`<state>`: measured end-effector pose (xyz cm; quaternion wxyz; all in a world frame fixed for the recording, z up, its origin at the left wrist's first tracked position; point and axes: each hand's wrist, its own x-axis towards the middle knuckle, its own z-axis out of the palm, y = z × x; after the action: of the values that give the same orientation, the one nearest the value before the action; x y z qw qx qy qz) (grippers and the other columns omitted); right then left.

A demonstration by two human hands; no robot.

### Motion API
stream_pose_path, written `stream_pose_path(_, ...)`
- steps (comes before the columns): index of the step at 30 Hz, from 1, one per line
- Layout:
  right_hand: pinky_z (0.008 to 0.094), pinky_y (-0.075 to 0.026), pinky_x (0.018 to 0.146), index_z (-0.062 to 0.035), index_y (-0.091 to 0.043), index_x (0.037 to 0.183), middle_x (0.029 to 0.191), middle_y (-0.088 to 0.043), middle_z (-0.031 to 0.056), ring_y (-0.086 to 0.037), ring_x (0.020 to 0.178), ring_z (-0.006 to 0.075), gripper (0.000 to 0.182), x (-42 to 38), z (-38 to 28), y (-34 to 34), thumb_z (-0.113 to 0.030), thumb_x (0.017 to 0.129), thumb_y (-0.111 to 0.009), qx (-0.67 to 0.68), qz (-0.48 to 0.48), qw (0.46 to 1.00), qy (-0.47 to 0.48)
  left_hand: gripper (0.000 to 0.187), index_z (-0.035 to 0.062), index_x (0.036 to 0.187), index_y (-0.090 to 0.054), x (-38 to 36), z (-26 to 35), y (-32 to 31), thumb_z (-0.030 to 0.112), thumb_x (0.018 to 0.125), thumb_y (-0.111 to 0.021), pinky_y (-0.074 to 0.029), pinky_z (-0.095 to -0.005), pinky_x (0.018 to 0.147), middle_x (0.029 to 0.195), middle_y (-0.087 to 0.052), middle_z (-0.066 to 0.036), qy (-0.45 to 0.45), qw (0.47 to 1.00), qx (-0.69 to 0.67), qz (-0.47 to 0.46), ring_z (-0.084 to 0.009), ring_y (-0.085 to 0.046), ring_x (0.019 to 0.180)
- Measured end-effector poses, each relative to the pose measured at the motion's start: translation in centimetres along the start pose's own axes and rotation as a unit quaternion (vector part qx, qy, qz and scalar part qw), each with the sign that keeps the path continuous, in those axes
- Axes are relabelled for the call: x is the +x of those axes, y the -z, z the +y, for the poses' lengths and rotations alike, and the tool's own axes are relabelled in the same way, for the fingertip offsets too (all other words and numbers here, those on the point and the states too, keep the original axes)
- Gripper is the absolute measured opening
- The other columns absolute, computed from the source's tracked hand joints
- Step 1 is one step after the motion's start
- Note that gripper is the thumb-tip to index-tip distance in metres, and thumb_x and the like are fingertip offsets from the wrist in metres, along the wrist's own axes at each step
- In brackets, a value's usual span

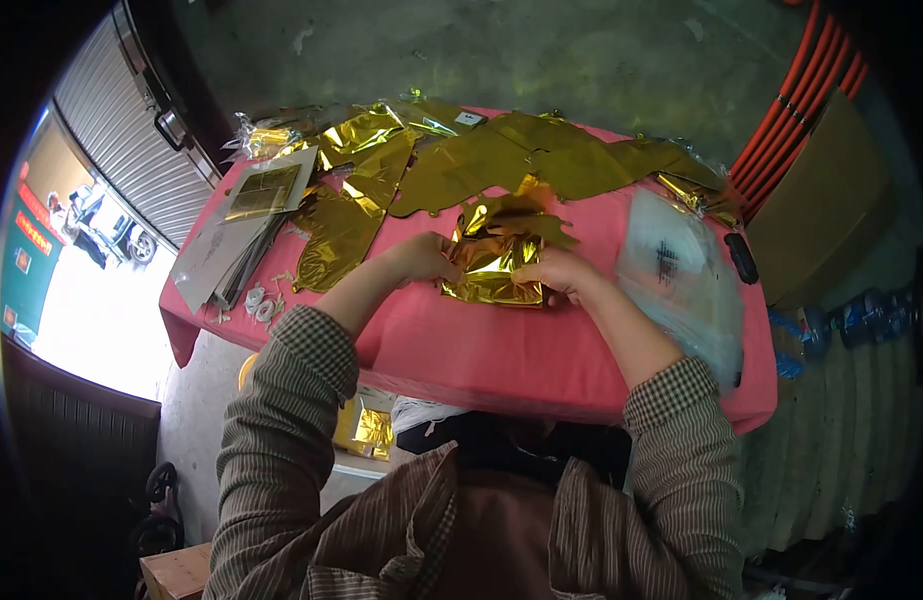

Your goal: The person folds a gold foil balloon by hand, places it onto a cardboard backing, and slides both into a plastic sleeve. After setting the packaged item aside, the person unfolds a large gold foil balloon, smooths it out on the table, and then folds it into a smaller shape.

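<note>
Between my hands lies a partly folded, uninflated gold foil balloon [496, 262], shiny and creased, on the pink-covered table [461, 350]. My left hand [426, 258] is closed on its left edge. Thumb and fingers of my right hand [561, 272] pinch its lower right edge, with some fingertips hidden beneath. A ragged-edged part of the foil sticks up at the far side. Behind it spread large flat gold foil balloons [466, 165], and another long flat piece [343, 240] lies left of my left hand.
Clear plastic bags [681, 270] are stacked at right, beside a black object [741, 258]. Grey card sheets [226, 255] and white rolls [261, 302] lie at left. Orange-red pipes [791, 100] and cardboard [821, 200] stand beyond the right edge. A box with gold packets [371, 430] sits below.
</note>
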<state>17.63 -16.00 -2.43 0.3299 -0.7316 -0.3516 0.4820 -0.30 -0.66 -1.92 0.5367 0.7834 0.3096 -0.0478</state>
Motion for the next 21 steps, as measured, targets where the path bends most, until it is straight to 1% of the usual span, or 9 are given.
stream_pose_path(3, 0.0244, -0.039, 0.038, -0.0046, -0.063, 0.083, 0.068, -0.062, 0.0022, -0.054, 0.050, 0.0103, 0.019, 0.9, 0.7, 0.3, -0.022, 0.077, -0.067, 0.008, 0.009, 1.000, -0.016, 0.022, 0.0011, 0.091, -0.061, 0.7, 0.2, 0.7, 0.011, 0.073, -0.071, -0.042, -0.0214, 0.047, 0.067, -0.059, -0.002, 0.050, 0.998, 0.022, -0.026, -0.0081, -0.054, 0.055)
stream_pose_path(6, 0.0262, -0.043, 0.038, -0.0033, -0.061, 0.082, 0.068, -0.062, 0.0052, -0.056, 0.051, 0.0126, 0.015, 1.6, 2.4, 0.1, -0.017, 0.078, -0.066, 0.081, 0.012, 0.995, 0.063, 0.022, 0.0012, 0.089, -0.061, 1.4, -0.1, 1.0, 0.012, 0.073, -0.072, -0.041, -0.0209, 0.044, 0.067, -0.059, -0.002, 0.062, 0.996, 0.000, -0.057, -0.0086, -0.054, 0.052)
stream_pose_path(8, 0.0278, -0.042, 0.039, 0.0009, -0.059, 0.081, 0.068, -0.061, 0.0079, -0.053, 0.047, 0.0131, 0.017, 0.4, 2.5, -0.1, -0.014, 0.075, -0.066, 0.066, 0.071, 0.993, 0.059, 0.019, 0.0011, 0.082, -0.060, 2.0, -0.8, 1.1, 0.011, 0.071, -0.072, -0.039, -0.0217, 0.041, 0.064, -0.059, -0.004, 0.056, 0.997, -0.011, -0.054, -0.0097, -0.053, 0.049)
stream_pose_path(9, 0.0278, -0.042, 0.039, 0.0009, -0.059, 0.081, 0.068, -0.061, 0.0079, -0.053, 0.047, 0.0131, 0.017, -0.4, 2.1, -0.2, -0.014, 0.075, -0.066, 0.067, 0.073, 0.993, 0.057, 0.017, 0.0010, 0.075, -0.060, 2.1, -0.8, 1.0, 0.010, 0.070, -0.073, -0.037, -0.0225, 0.038, 0.062, -0.059, -0.006, 0.049, 0.997, -0.020, -0.049, -0.0108, -0.052, 0.046)
stream_pose_path(13, 0.0289, -0.049, 0.040, 0.0040, -0.057, 0.080, 0.068, -0.061, 0.0094, -0.060, 0.051, 0.0161, 0.013, -1.4, 1.5, -0.3, -0.007, 0.076, -0.063, 0.118, 0.082, 0.987, 0.069, 0.016, -0.0005, 0.073, -0.058, 1.5, -0.2, 0.9, 0.009, 0.071, -0.072, -0.037, -0.0229, 0.038, 0.063, -0.059, -0.007, 0.051, 0.997, -0.042, -0.050, -0.0110, -0.052, 0.046)
stream_pose_path(16, 0.0293, -0.051, 0.041, 0.0044, -0.056, 0.080, 0.068, -0.061, 0.0110, -0.061, 0.052, 0.0172, 0.011, -1.0, 1.7, -0.3, -0.004, 0.076, -0.062, 0.108, 0.078, 0.989, 0.059, 0.023, -0.0036, 0.085, -0.057, 1.4, -0.8, 0.8, 0.007, 0.072, -0.071, -0.037, -0.0229, 0.037, 0.065, -0.059, -0.008, 0.047, 0.996, -0.064, -0.031, -0.0122, -0.052, 0.046)
stream_pose_path(18, 0.0294, -0.051, 0.041, 0.0041, -0.056, 0.080, 0.068, -0.061, 0.0117, -0.061, 0.052, 0.0174, 0.011, -0.9, 1.8, -0.2, -0.004, 0.076, -0.062, 0.104, 0.081, 0.990, 0.050, 0.039, -0.0075, 0.104, -0.051, 0.4, -1.1, 0.2, 0.010, 0.074, -0.070, -0.040, -0.0228, 0.040, 0.065, -0.060, -0.007, -0.002, 0.989, -0.143, 0.031, -0.0130, -0.053, 0.047)
stream_pose_path(19, 0.0295, -0.051, 0.041, 0.0044, -0.056, 0.080, 0.068, -0.061, 0.0122, -0.061, 0.051, 0.0178, 0.011, -0.9, 1.8, -0.1, -0.004, 0.076, -0.062, 0.117, 0.078, 0.989, 0.052, 0.039, -0.0075, 0.104, -0.051, 0.1, -1.2, -0.1, 0.010, 0.074, -0.070, -0.040, -0.0228, 0.040, 0.065, -0.060, -0.007, -0.001, 0.990, -0.141, 0.029, -0.0130, -0.053, 0.047)
stream_pose_path(21, 0.0296, -0.051, 0.041, 0.0047, -0.056, 0.080, 0.068, -0.061, 0.0126, -0.061, 0.051, 0.0182, 0.011, -1.0, 1.9, -0.1, -0.003, 0.076, -0.062, 0.132, 0.076, 0.987, 0.053, 0.052, -0.0066, 0.120, -0.043, -0.8, -1.6, -0.8, 0.014, 0.078, -0.067, -0.049, -0.0305, 0.058, 0.087, -0.063, -0.015, -0.083, 0.989, -0.040, 0.119, -0.0207, -0.061, 0.069)
